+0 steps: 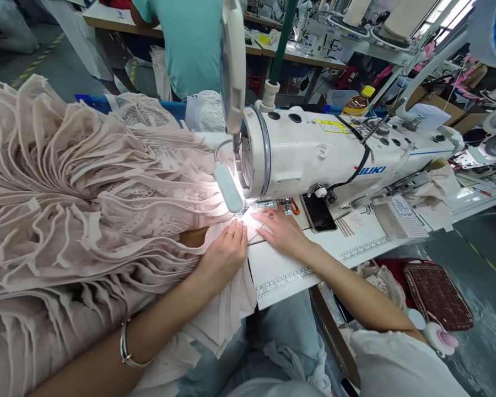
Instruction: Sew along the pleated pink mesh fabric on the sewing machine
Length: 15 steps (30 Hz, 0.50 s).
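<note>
A big heap of pale pink ruffled fabric (pixel 66 193) covers the left of the table and runs under the white sewing machine (pixel 322 154). My left hand (pixel 225 251) lies flat on the fabric's edge just in front of the needle, fingers stretched out together. My right hand (pixel 279 229) rests flat beside it on the fabric at the machine bed, fingers extended toward the presser foot (pixel 248 208). A small lamp (pixel 228 187) lights the spot brightly, washing out the needle area.
A phone (pixel 319 212) lies on the white table (pixel 289 270) under the machine arm. Another person in a teal shirt (pixel 190 44) stands behind. A woven brown mat (pixel 438 295) lies on the floor at right. More machines fill the back right.
</note>
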Available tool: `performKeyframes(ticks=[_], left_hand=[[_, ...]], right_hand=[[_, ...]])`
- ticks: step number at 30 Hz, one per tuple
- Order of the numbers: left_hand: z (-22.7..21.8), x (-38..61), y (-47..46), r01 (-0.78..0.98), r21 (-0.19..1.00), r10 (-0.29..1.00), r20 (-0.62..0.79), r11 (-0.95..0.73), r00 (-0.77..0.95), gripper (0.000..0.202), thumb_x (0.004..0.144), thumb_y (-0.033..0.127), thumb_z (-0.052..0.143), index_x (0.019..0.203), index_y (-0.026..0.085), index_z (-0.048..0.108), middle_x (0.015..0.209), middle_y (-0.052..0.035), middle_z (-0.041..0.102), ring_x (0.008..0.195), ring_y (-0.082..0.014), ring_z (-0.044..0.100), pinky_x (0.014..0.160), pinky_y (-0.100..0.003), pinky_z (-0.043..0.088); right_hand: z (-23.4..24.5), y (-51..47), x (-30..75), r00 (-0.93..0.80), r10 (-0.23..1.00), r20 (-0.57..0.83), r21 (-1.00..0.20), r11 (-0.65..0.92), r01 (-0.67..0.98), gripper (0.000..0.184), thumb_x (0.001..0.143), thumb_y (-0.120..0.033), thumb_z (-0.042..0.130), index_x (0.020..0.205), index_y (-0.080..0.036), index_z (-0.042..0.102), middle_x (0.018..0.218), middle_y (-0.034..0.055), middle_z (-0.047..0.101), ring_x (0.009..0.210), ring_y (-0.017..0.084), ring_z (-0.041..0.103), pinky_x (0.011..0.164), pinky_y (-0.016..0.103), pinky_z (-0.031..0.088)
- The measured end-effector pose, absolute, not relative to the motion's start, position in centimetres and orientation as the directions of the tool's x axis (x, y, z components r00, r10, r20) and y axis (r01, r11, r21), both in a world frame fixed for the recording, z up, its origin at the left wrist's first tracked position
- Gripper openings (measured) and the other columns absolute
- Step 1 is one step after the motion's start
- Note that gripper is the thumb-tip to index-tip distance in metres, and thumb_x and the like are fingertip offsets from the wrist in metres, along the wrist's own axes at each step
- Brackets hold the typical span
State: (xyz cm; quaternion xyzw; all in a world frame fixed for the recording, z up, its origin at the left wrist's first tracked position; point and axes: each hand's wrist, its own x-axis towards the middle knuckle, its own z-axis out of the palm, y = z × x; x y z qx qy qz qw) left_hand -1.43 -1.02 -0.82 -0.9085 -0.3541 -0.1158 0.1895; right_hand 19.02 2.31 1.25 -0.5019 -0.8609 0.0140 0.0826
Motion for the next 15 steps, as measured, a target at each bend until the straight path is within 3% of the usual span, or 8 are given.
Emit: performKeyframes(ticks=[3, 6, 10, 13, 15], left_hand=[[-0.9, -1.6, -1.2, 0.703, -0.226, 0.628, 0.326, -0.674, 0.707, 0.044, 0.090, 0.000, 0.036, 0.126, -0.005, 0.062, 0.127, -0.0256, 0.067, 0.121, -0.0310, 0.065, 0.098, -0.037, 0.053], [-0.9, -1.6, -1.2, 0.705, -0.223, 0.638, 0.307, -0.673, 0.706, 0.045, 0.092, 0.001, 0.037, 0.128, 0.000, 0.063, 0.129, -0.0217, 0.067, 0.122, -0.0317, 0.064, 0.095, -0.038, 0.055], [-0.7, -1.4, -1.1, 0.690, -0.239, 0.620, 0.308, -0.683, 0.721, 0.043, 0.093, 0.000, 0.036, 0.126, -0.002, 0.063, 0.127, -0.0230, 0.068, 0.119, -0.0310, 0.065, 0.097, -0.039, 0.054], [-0.6, -1.3, -1.0, 0.659, -0.264, 0.585, 0.311, -0.704, 0.749, 0.043, 0.092, -0.002, 0.033, 0.124, -0.006, 0.063, 0.124, -0.0254, 0.068, 0.116, -0.0295, 0.067, 0.102, -0.039, 0.052], [-0.6, -1.4, -1.0, 0.652, -0.264, 0.579, 0.307, -0.711, 0.755, 0.044, 0.092, -0.003, 0.032, 0.125, -0.007, 0.062, 0.125, -0.0258, 0.068, 0.117, -0.0291, 0.067, 0.102, -0.038, 0.052]], right_hand=[[1.7, 1.5, 18.5, -0.539, 0.836, 0.102, -0.017, 0.543, 0.840, 0.021, 0.095, -0.029, 0.059, 0.111, -0.018, 0.067, 0.112, 0.0122, 0.066, 0.094, 0.027, 0.061, 0.088, 0.040, 0.044], [1.9, 1.0, 18.4, -0.519, 0.846, 0.125, 0.065, 0.515, 0.855, 0.010, 0.091, -0.018, 0.057, 0.097, -0.015, 0.066, 0.098, 0.0119, 0.066, 0.087, 0.027, 0.060, 0.080, 0.038, 0.044], [1.6, 0.6, 18.0, -0.504, 0.846, 0.175, 0.108, 0.493, 0.864, 0.018, 0.088, -0.004, 0.050, 0.090, -0.017, 0.062, 0.089, 0.0105, 0.064, 0.086, 0.026, 0.058, 0.073, 0.035, 0.042], [1.6, 1.0, 17.9, -0.501, 0.850, 0.165, 0.091, 0.492, 0.866, 0.023, 0.088, 0.000, 0.047, 0.085, -0.019, 0.060, 0.086, 0.0091, 0.063, 0.083, 0.024, 0.057, 0.069, 0.033, 0.040], [1.7, 1.5, 18.2, -0.477, 0.868, 0.135, 0.008, 0.481, 0.877, 0.021, 0.090, -0.004, 0.048, 0.082, -0.019, 0.059, 0.085, 0.0078, 0.063, 0.078, 0.022, 0.057, 0.065, 0.032, 0.038]])
